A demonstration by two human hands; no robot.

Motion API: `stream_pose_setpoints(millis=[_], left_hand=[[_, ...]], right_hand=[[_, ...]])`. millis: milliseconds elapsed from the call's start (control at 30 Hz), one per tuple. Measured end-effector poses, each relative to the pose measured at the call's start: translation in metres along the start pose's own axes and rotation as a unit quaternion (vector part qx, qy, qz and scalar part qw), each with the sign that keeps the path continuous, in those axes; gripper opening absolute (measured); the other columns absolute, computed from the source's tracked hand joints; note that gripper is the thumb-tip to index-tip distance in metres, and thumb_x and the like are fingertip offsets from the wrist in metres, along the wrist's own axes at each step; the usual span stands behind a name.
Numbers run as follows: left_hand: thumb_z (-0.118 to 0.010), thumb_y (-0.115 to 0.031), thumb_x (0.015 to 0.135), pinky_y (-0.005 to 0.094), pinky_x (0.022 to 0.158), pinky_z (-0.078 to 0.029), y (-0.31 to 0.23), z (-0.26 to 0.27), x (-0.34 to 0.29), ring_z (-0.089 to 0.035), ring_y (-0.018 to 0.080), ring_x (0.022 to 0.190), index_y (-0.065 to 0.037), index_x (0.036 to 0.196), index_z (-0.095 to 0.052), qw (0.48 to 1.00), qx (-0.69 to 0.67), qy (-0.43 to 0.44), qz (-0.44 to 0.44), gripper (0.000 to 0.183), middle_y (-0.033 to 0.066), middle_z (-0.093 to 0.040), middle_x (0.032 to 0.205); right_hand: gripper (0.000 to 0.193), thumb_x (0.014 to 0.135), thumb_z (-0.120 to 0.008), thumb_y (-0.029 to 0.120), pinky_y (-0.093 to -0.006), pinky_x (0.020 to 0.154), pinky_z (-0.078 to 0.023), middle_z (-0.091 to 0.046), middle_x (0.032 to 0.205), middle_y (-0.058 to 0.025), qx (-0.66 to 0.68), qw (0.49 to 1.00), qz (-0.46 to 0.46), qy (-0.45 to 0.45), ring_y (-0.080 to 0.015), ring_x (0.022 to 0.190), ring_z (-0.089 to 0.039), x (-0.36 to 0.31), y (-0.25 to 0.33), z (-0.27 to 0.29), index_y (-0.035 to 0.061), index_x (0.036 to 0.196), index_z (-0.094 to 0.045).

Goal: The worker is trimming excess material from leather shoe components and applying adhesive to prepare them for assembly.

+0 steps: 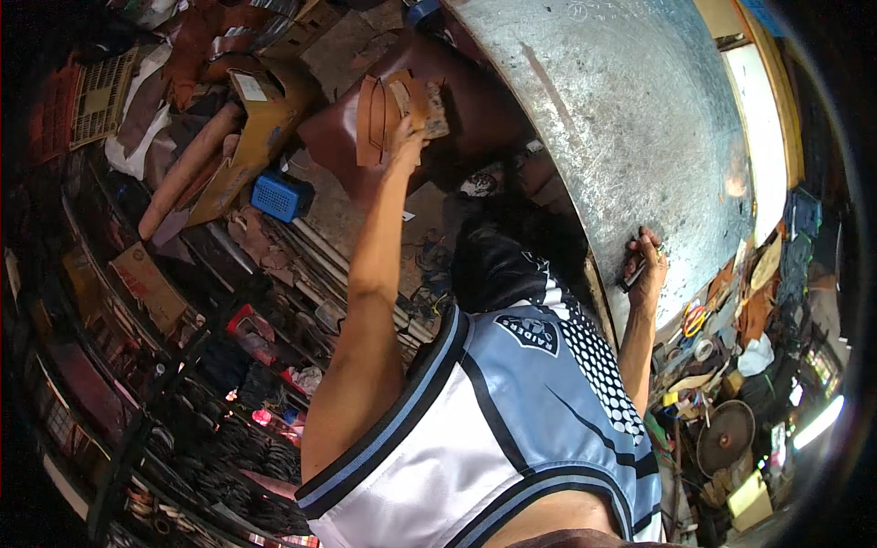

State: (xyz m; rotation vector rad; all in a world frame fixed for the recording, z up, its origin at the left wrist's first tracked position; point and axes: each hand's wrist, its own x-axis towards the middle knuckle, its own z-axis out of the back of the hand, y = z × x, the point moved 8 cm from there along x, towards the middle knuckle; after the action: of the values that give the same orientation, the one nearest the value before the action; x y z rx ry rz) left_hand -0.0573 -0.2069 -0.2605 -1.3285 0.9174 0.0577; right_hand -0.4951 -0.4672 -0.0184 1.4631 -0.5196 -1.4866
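Note:
My left hand (408,144) reaches far out and is closed on tan leather pieces (373,119). A worn, rough-edged block (437,111) sits right beside them. Under these spreads a glossy dark brown leather sheet (343,128). On the right, my right hand (648,263) rests at the near edge of a scuffed grey metal tabletop (630,110). Its fingers are curled round a small, dark, short object (631,278), whose kind I cannot make out.
At the left, a cardboard box (219,183) holds rolled material near a blue plastic basket (281,196). Crowded shelving (110,438) fills the lower left. Scissors (696,320), tape, scraps and a round brown disc (725,438) lie along the right side.

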Motion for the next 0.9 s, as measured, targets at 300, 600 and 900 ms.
stream_pose_setpoints(millis=[300, 600, 900], left_hand=[[-0.055, 0.008, 0.083, 0.0327, 0.089, -0.046, 0.092, -0.031, 0.098, -0.061, 0.0268, 0.102, 0.003, 0.133, -0.051, 0.966, -0.227, -0.118, -0.028, 0.05, 0.0128, -0.063, 0.117], [-0.073, -0.016, 0.082, 0.0466, 0.081, -0.052, 0.007, -0.018, 0.013, -0.065, 0.0394, 0.095, -0.001, 0.126, -0.056, 0.944, 0.278, -0.151, -0.098, 0.05, 0.0207, -0.069, 0.106], [-0.083, -0.034, 0.072, 0.0542, 0.093, -0.045, -0.004, 0.019, -0.021, -0.048, 0.0429, 0.116, -0.005, 0.121, -0.055, 0.818, 0.538, -0.201, -0.023, 0.063, 0.0224, -0.046, 0.124]], right_hand=[[0.036, 0.092, -0.066, 0.024, -0.0217, 0.037, -0.035, -0.065, 0.077, -0.0043, -0.001, 1.0, -0.016, 0.008, -0.0076, 0.044, -0.047, 0.001, -0.001, -0.008, 0.0043, 0.121, -0.058], [0.034, 0.092, -0.067, 0.025, -0.0227, 0.037, -0.035, -0.063, 0.075, -0.0042, -0.005, 0.999, -0.017, -0.043, -0.0083, 0.044, -0.046, -0.004, 0.002, 0.002, 0.0042, 0.118, -0.059], [0.032, 0.091, -0.068, 0.025, -0.023, 0.036, -0.035, -0.064, 0.074, -0.0033, -0.007, 1.0, -0.013, -0.027, -0.0082, 0.042, -0.047, -0.003, 0.006, -0.005, 0.0055, 0.114, -0.061]])
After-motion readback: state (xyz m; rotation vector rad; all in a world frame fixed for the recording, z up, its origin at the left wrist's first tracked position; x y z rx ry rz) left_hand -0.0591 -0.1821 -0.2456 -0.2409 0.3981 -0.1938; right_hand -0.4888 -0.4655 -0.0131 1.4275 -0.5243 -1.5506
